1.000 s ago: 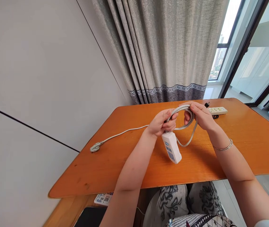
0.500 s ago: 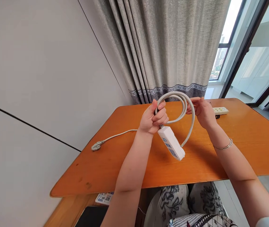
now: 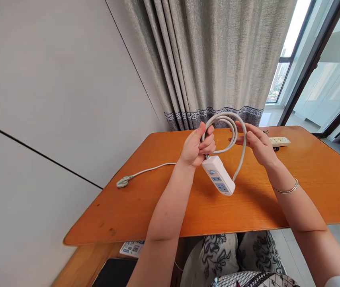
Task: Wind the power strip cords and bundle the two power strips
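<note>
i'm partway through coiling a white cord (image 3: 224,116). my left hand (image 3: 198,146) is clenched around the gathered loops just above the power strip (image 3: 220,180), which hangs tilted from that grip, above the counter (image 3: 307,179) and not resting on it. my right hand (image 3: 258,146) holds the right side of the loops, fingers lightly closed on the cord as far as i can see. the loops stand upright between the two hands. the rest of the cord trails left across the counter to the plug (image 3: 123,182), which lies flat near the left edge, well apart from my hands. by my judgement, another loop calls for drawing that slack in while the left hand keeps the turns pinched. a second strip (image 3: 279,140) lies just beyond my right hand. a curtain (image 3: 214,59) hangs behind, and nothing blocks the trailing cord.
</note>
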Demonstrator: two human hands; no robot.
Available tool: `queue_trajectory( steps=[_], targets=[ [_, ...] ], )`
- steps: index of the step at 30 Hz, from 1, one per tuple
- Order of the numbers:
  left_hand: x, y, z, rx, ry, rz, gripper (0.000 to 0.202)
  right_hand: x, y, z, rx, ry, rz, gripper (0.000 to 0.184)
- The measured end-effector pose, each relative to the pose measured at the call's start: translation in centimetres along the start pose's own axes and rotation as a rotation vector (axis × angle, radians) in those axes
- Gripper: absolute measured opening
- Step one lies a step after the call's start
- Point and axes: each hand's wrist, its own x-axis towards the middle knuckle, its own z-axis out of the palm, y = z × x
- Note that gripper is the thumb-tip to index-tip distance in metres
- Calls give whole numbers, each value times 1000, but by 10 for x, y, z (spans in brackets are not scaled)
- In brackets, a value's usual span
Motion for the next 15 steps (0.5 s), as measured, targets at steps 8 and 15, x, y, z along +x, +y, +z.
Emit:
queue_trajectory(
  steps=[8, 15],
  targets=[
    [2, -7, 1, 21, -46, -93, 48, 3, 11, 7, -115, 233, -57, 37],
    [4, -11, -1, -56, -41, -49, 48, 5, 18, 10, 178, 138, 93, 42]
  ],
)
